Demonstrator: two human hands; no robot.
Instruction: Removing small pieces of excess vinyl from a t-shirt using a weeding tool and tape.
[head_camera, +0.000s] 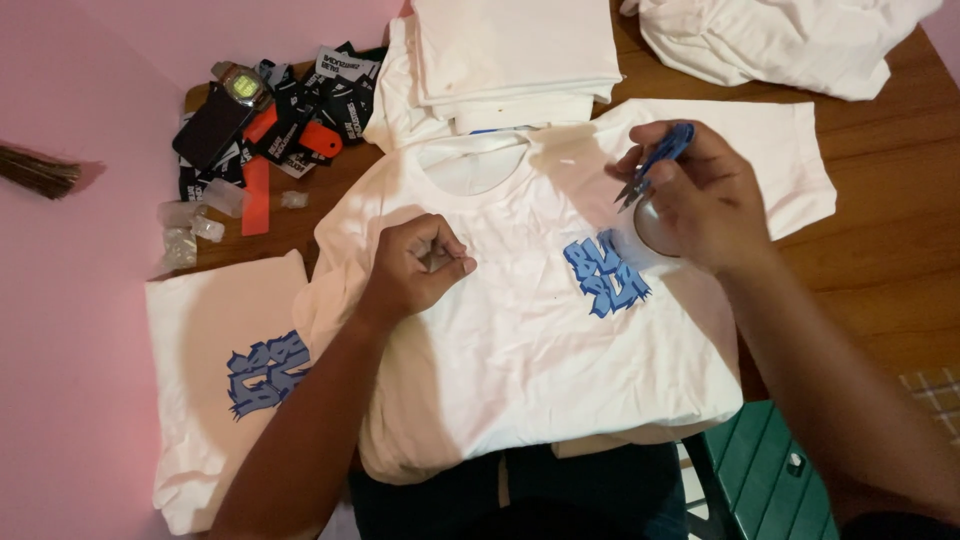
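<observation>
A brown wooden table (880, 250) fills the right side, its surface bare near the right edge. The pink floor (70, 330) runs along its left edge, under warm indoor light. A green plastic stool (770, 480) stands by the table's near edge.

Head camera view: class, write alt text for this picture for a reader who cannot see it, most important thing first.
A white T-shirt with a blue graphic lies spread on a wooden table; the left hand pinches its fabric while the right hand holds small blue thread snips above it. Folded white shirts, black tags and a watch lie beyond.
</observation>
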